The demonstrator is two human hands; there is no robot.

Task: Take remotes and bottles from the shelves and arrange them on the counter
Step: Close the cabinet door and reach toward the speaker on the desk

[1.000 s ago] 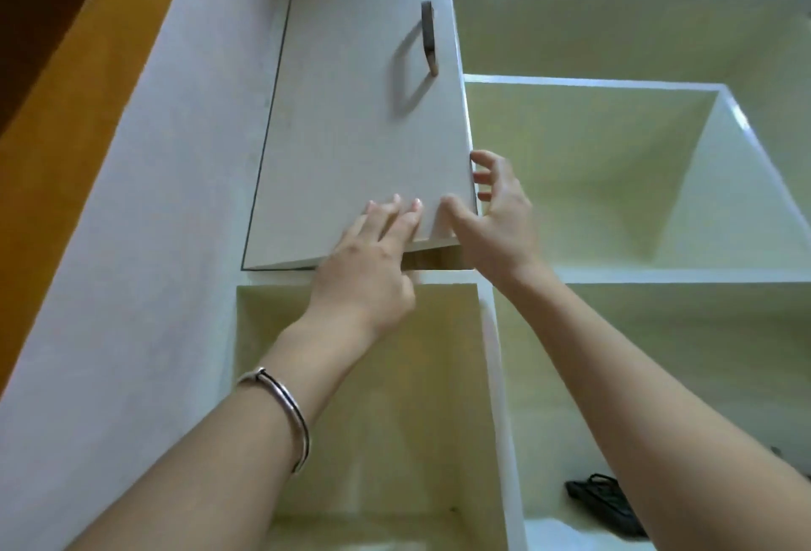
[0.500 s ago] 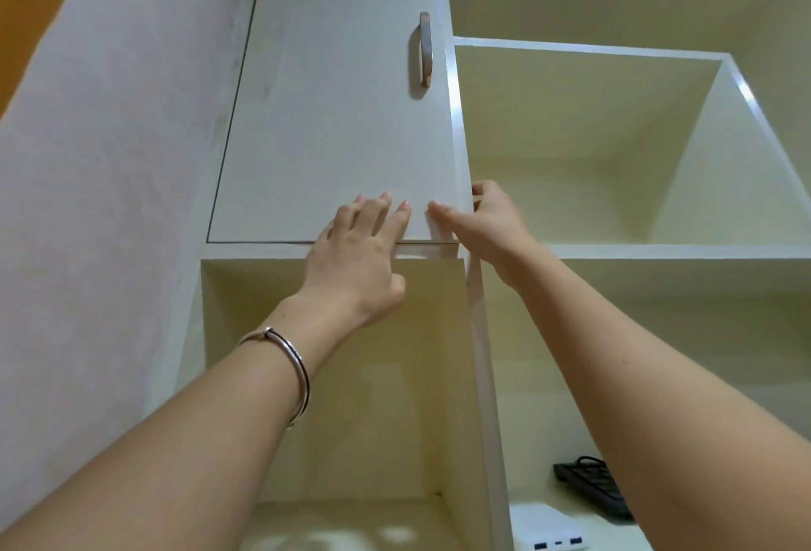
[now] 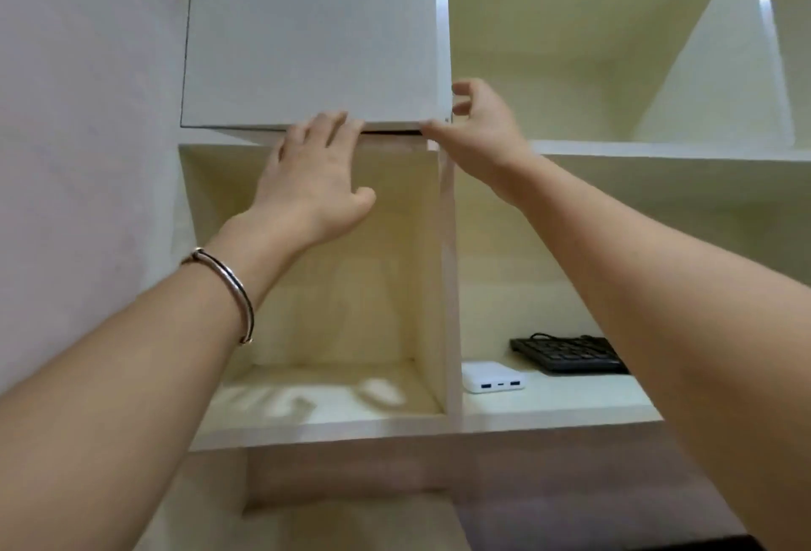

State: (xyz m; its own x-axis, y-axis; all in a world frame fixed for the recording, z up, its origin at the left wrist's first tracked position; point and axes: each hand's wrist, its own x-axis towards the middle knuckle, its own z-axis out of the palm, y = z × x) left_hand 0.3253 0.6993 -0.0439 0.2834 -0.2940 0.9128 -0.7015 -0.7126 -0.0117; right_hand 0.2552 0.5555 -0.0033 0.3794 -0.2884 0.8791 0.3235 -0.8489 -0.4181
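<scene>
No remote or bottle shows in the head view. A pale grey cabinet door (image 3: pixel 313 32) covers the upper left compartment, with a thin dark gap under its lower edge. My left hand (image 3: pixel 311 186) lies flat against that lower edge, fingers apart and holding nothing. My right hand (image 3: pixel 478 133) is at the door's lower right corner, thumb on the front face and fingers curled behind the side edge. A metal bangle sits on my left wrist.
Cream open shelves surround the door. The compartment below it (image 3: pixel 324 392) holds nothing I can make out. On the shelf to the right lie a white power bank (image 3: pixel 493 377) and a black keyboard (image 3: pixel 566 355) with a cable. A grey wall is on the left.
The door, ajar one second ago, swung in close to the cabinet front. Both hands stayed at its lower edge. The view tilted down, so the lower shelf now shows.
</scene>
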